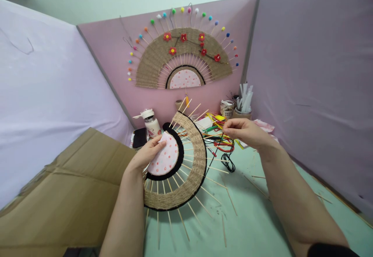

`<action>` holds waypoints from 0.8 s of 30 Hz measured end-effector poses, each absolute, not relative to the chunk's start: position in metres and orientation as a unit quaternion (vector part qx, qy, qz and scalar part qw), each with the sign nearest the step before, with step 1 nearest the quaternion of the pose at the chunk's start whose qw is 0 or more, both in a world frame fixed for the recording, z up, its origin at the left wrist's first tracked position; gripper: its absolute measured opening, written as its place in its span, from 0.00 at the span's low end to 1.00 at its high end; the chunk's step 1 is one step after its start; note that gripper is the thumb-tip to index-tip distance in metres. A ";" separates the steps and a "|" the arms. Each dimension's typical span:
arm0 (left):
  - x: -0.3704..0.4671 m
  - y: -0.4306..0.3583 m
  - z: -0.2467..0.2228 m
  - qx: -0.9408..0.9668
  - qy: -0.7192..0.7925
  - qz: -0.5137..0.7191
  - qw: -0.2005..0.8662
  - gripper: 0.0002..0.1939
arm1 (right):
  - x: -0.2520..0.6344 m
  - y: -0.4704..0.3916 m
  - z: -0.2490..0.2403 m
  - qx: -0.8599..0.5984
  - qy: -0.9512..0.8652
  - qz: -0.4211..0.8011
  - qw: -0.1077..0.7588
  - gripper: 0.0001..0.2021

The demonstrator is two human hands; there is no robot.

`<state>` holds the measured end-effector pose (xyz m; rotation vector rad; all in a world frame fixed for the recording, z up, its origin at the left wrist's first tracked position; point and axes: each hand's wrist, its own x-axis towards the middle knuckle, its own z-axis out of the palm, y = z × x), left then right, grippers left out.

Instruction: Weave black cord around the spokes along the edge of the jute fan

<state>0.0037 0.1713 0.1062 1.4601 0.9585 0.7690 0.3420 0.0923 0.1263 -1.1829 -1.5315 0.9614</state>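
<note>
My left hand (148, 152) grips a half-round woven fan (196, 152) by its pink dotted centre, the thumb lying on top. Thin wooden sticks spread out from the fan, crossing a tan woven band edged in black. To the right, my right hand (240, 129) pinches a black cord (215, 152) between thumb and fingertips. Taut, the cord slants down to the fan's outer black edge. A loose coil of black cord (228, 163) lies on the table just below my right hand.
A finished fan with red flowers and coloured pompoms (183, 43) hangs on the pink back panel. Cardboard (72, 195) lies at left. A white bottle (152, 124), jars of paper strips (244, 105), scattered tools and loose sticks (223, 230) stand or lie on the green table.
</note>
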 end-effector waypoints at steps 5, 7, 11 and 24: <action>0.004 0.172 0.106 0.632 0.410 0.311 0.579 0.29 | 0.344 0.091 0.129 -0.476 -0.656 0.371 0.454 0.14; 0.004 0.172 0.106 0.639 0.408 0.300 0.579 0.29 | 0.344 0.091 0.129 -0.473 -0.661 0.368 0.450 0.14; 0.005 0.172 0.107 0.657 0.404 0.280 0.572 0.31 | 0.344 0.091 0.130 -0.475 -0.665 0.371 0.440 0.14; 0.014 0.169 0.108 0.661 0.377 0.273 0.588 0.31 | 0.320 0.115 0.107 -0.440 -0.617 0.444 0.477 0.15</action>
